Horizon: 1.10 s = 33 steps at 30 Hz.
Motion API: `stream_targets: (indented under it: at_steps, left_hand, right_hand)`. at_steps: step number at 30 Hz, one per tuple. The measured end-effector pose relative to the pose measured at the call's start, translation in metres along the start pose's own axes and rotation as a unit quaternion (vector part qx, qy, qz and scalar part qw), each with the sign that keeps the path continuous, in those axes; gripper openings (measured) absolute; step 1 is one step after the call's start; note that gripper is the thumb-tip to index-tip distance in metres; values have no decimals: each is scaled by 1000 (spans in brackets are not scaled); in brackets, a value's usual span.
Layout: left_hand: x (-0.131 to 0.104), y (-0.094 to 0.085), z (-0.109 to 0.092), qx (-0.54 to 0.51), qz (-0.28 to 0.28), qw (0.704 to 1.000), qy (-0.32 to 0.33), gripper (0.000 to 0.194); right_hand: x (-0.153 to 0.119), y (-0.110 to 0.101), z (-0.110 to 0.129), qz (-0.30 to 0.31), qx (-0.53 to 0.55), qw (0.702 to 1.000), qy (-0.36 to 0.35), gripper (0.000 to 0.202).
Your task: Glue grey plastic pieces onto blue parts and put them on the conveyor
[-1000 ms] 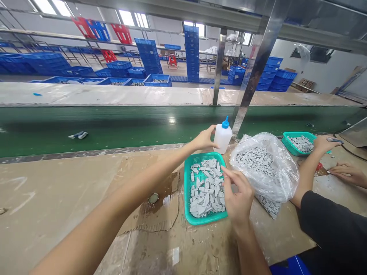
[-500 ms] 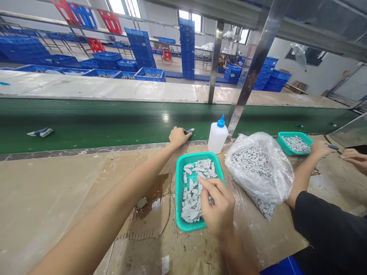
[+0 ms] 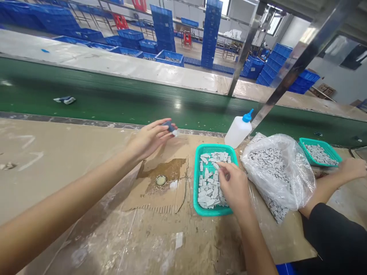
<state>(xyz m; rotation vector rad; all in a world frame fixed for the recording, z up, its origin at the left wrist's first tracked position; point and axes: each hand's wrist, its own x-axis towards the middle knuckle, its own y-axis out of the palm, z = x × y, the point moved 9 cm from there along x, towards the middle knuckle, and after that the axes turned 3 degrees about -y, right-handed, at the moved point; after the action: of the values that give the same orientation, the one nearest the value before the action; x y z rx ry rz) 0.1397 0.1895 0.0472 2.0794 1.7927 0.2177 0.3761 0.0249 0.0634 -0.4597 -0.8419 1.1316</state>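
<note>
My left hand [image 3: 151,138] holds a small dark blue and white part [image 3: 170,127] between thumb and fingers, above the cardboard near the green belt's edge. Over the near green basket [image 3: 197,179], my right hand [image 3: 233,183] pinches a small grey piece [image 3: 216,165] at its fingertips. Many loose grey pieces [image 3: 210,191] lie in that basket. A round metal cap [image 3: 161,180] rests on the wet, torn cardboard [image 3: 172,198] left of the basket.
A white bottle with a blue tip [image 3: 237,131] stands behind the basket. To its right are a plastic bag of grey pieces [image 3: 268,162], another green basket [image 3: 304,151] and a co-worker's arm [image 3: 329,187]. Another part [image 3: 65,100] lies on the green belt [image 3: 120,99].
My left hand has lifted off the belt and come back over the cardboard with the blue and white part. My right hand remains at the basket. The camera view has shifted and tilted.
</note>
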Motion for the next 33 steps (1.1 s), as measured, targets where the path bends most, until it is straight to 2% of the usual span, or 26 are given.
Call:
stream_targets:
  at_steps: [2, 5, 8, 11, 15, 19, 23, 26, 29, 31, 33]
  left_hand:
    - [-32, -22, 6, -16, -8, 998, -52, 28]
    - [-67, -55, 15, -2, -21, 995, -94, 37]
    - [-83, -81, 18, 16, -28, 996, -88, 47]
    - [-87, -97, 19, 12, -28, 997, -77, 49]
    - [-87, -101, 24, -3, -1, 997, -71, 48]
    - [-91, -98, 26, 13, 27, 998, -62, 49]
    - [-97, -94, 37, -3, 66, 990, -123, 48]
    - [-100, -95, 38, -15, 68, 989, -132, 45]
    - [-100, -96, 39, -30, 66, 990, -121, 40]
    - [-101, -94, 42, -52, 69, 988, -126, 39]
    - [-103, -93, 46, -74, 69, 985, -137, 39]
  right_hand:
    - [9, 19, 0, 73, -28, 997, 10, 30]
    - [25, 40, 2, 130, -64, 989, 13, 28]
    - [41, 57, 6, 153, -92, 984, 6, 21]
    - [50, 72, 8, 169, -125, 978, 8, 19]
    - [51, 83, 9, 175, -152, 973, 11, 21]
    - [48, 83, 10, 166, -142, 976, 2, 20]
    - [46, 71, 12, 149, -97, 984, 7, 25]
    - [40, 57, 18, 151, -53, 987, 16, 31]
    - [27, 50, 26, 154, 109, 980, 67, 34]
    - [16, 51, 31, 134, 247, 952, 126, 33]
    - [5, 58, 36, 113, 312, 929, 162, 33]
